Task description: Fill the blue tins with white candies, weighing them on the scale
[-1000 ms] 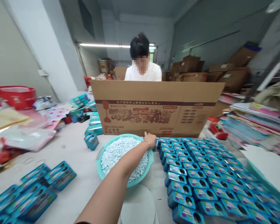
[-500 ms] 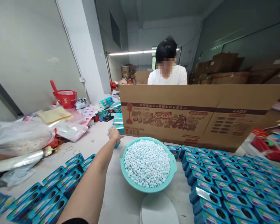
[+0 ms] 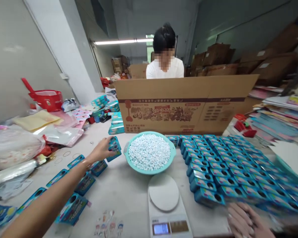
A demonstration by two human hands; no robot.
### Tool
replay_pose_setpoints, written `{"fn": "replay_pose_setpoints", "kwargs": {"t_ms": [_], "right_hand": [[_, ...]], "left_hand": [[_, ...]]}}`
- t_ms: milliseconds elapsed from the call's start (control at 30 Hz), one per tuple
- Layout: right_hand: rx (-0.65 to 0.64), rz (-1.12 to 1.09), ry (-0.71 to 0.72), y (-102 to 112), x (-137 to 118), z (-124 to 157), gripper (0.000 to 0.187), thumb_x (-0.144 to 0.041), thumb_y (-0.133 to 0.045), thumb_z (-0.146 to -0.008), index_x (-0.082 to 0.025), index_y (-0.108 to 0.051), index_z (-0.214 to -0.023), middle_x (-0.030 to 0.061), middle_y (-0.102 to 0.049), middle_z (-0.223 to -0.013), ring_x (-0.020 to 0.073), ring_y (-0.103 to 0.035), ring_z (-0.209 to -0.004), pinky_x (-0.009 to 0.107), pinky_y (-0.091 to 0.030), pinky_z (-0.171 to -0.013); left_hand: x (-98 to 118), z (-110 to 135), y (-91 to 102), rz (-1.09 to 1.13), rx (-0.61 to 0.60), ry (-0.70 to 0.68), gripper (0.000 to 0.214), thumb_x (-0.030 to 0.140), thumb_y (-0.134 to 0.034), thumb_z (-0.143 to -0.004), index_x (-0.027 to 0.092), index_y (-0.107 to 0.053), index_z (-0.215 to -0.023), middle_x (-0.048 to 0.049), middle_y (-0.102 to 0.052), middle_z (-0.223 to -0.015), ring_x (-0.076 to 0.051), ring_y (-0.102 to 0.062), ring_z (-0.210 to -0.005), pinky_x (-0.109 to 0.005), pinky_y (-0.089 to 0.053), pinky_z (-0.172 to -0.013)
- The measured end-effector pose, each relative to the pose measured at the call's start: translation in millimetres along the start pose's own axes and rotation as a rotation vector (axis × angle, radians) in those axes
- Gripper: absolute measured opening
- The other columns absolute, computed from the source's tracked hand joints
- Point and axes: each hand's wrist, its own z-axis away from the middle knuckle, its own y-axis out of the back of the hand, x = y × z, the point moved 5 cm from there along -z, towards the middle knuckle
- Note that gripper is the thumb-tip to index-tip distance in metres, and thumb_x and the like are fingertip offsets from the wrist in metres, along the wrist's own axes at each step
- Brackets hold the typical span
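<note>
My left hand point(image 3: 100, 151) reaches out over the table and grips a small blue tin box point(image 3: 114, 147) just left of a teal bowl point(image 3: 173, 152) filled with pale blue-white candies point(image 3: 149, 151). More blue tin boxes point(image 3: 75, 186) lie under and beside my left arm. My right hand point(image 3: 245, 219) lies at the bottom right with fingers stretched flat, close to the near edge of rows of blue tin boxes point(image 3: 228, 165). A white kitchen scale point(image 3: 165, 205) stands in front of the bowl.
A large flattened cardboard box point(image 3: 183, 102) stands upright behind the bowl, and a person in a white shirt point(image 3: 165, 67) sits behind it. Plastic bags point(image 3: 17, 142) and a red basket point(image 3: 46, 97) clutter the left. Stacked printed sheets point(image 3: 280, 115) lie at the right.
My left hand drew back from the far stack beside the carton toward me and now holds a blue tin box. The view tilted down, bringing the scale and my right hand into view.
</note>
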Motion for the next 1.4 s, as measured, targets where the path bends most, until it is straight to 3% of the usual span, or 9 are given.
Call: {"fn": "replay_pose_setpoints", "kwargs": {"t_ms": [167,300,467,567,667,867,1133,1267,1400], "right_hand": [[0.065,-0.248,0.040,-22.2,13.5,9.0,0.021,-0.009,-0.051,-0.090,-0.023,-0.045,-0.075,-0.0083,-0.042,-0.054,0.0069,-0.037,-0.038,0.017,-0.032,-0.034],[-0.003,-0.404,0.036,-52.8,22.2,12.1,0.021,-0.010,-0.048,-0.094,-0.021,-0.044,-0.077,-0.0083,-0.044,-0.055,0.0061,-0.041,-0.039,0.015,-0.025,-0.033],[-0.055,-0.407,0.045,-56.1,21.7,21.2,0.020,-0.011,-0.053,-0.093,-0.021,-0.044,-0.078,-0.0090,-0.043,-0.057,0.0054,-0.041,-0.041,0.015,-0.025,-0.034],[-0.060,-0.411,0.042,-48.2,21.7,24.1,0.020,-0.012,-0.056,-0.092,-0.021,-0.043,-0.078,-0.0093,-0.042,-0.057,0.0051,-0.040,-0.041,0.014,-0.026,-0.034],[-0.063,-0.419,0.010,-45.2,27.1,22.1,0.020,-0.013,-0.055,-0.092,-0.021,-0.043,-0.078,-0.0094,-0.041,-0.057,0.0052,-0.040,-0.041,0.014,-0.028,-0.034],[-0.037,-0.405,-0.062,-60.7,41.5,7.7,0.017,-0.017,-0.054,-0.094,-0.021,-0.045,-0.080,-0.0099,-0.040,-0.057,0.0051,-0.039,-0.041,0.014,-0.029,-0.035],[0.028,-0.293,-0.090,-81.5,50.4,-8.0,0.019,-0.026,-0.058,-0.093,-0.022,-0.045,-0.080,-0.0093,-0.041,-0.057,0.0054,-0.039,-0.040,0.015,-0.033,-0.033],[0.072,-0.216,-0.073,-80.7,50.4,-11.3,0.016,-0.019,-0.058,-0.091,-0.022,-0.047,-0.079,-0.0094,-0.040,-0.056,0.0057,-0.037,-0.038,0.015,-0.034,-0.032],[0.142,-0.157,-0.050,-86.7,52.0,-19.2,0.014,-0.019,-0.063,-0.087,-0.021,-0.050,-0.081,-0.0094,-0.041,-0.055,0.0048,-0.036,-0.036,0.014,-0.032,-0.029]], "left_hand": [[90.0,98.2,24.1,0.285,-0.072,-0.505,0.074,0.041,-0.066,-0.079,0.035,-0.038,-0.147,-0.0075,-0.056,-0.130,-0.026,-0.060,-0.115,-0.042,-0.051,-0.099],[163.7,147.4,-26.6,0.321,-0.145,-0.645,0.070,0.028,-0.071,-0.079,0.040,-0.046,-0.142,-0.0087,-0.056,-0.133,-0.027,-0.059,-0.117,-0.042,-0.053,-0.099],[205.1,141.8,-104.3,0.292,-0.176,-0.641,0.072,0.015,-0.074,-0.073,0.037,-0.051,-0.138,-0.0100,-0.056,-0.135,-0.029,-0.057,-0.122,-0.044,-0.052,-0.099],[206.2,134.9,-116.3,0.275,-0.175,-0.611,0.068,0.010,-0.071,-0.073,0.034,-0.056,-0.134,-0.0115,-0.050,-0.143,-0.031,-0.052,-0.129,-0.048,-0.048,-0.104],[192.2,140.5,-96.8,0.303,-0.153,-0.596,0.060,0.015,-0.070,-0.077,0.034,-0.058,-0.133,-0.0119,-0.045,-0.148,-0.032,-0.047,-0.134,-0.049,-0.044,-0.108],[115.7,156.1,-54.7,0.376,-0.129,-0.426,0.053,0.031,-0.062,-0.084,0.035,-0.052,-0.137,-0.0050,-0.060,-0.115,-0.022,-0.062,-0.105,-0.036,-0.052,-0.093],[22.7,153.8,-106.9,0.115,-0.087,-0.093,0.056,0.029,-0.056,-0.084,0.023,-0.047,-0.139,-0.0073,-0.059,-0.104,-0.027,-0.062,-0.096,-0.040,-0.052,-0.084],[29.6,157.1,-102.5,0.029,0.095,-0.111,0.067,0.035,-0.062,-0.083,0.015,-0.040,-0.143,-0.0169,-0.056,-0.116,-0.038,-0.054,-0.113,-0.054,-0.050,-0.091],[90.1,161.9,-95.1,0.321,0.292,-0.282,0.078,0.047,-0.064,-0.086,0.021,-0.028,-0.149,-0.0162,-0.050,-0.135,-0.033,-0.048,-0.127,-0.052,-0.046,-0.103]]}}
